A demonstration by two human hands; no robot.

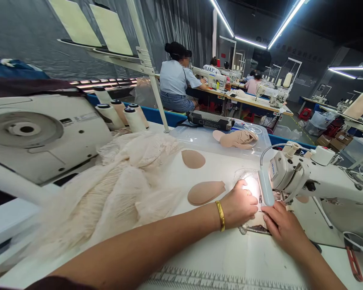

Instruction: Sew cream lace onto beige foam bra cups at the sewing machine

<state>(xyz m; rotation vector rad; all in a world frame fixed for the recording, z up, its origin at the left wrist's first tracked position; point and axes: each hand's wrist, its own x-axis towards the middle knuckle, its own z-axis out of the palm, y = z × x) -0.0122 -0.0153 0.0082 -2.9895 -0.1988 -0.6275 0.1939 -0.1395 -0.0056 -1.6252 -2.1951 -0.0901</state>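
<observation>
My left hand (240, 206), with a gold bangle at the wrist, is closed beside the sewing machine's needle area, fingers curled down under a bright light. My right hand (286, 223) is just right of it, fingers bent together at the needle plate. A light beige piece of material (258, 219) shows between the two hands; the fingers hide most of it. The sewing machine (308, 173) has a small lamp (265, 187) hanging right over the hands. Two beige pad-shaped pieces (193, 159) lie left of my left hand, one close to the bangle.
Sheer cream lace fabric (124, 181) is heaped at left. Thread cones (136, 119) stand behind it near another machine (42, 137). More beige pieces (237, 139) lie on a clear plastic lid (193, 135). A ruler (218, 280) marks the front. Co-workers (177, 80) sit beyond.
</observation>
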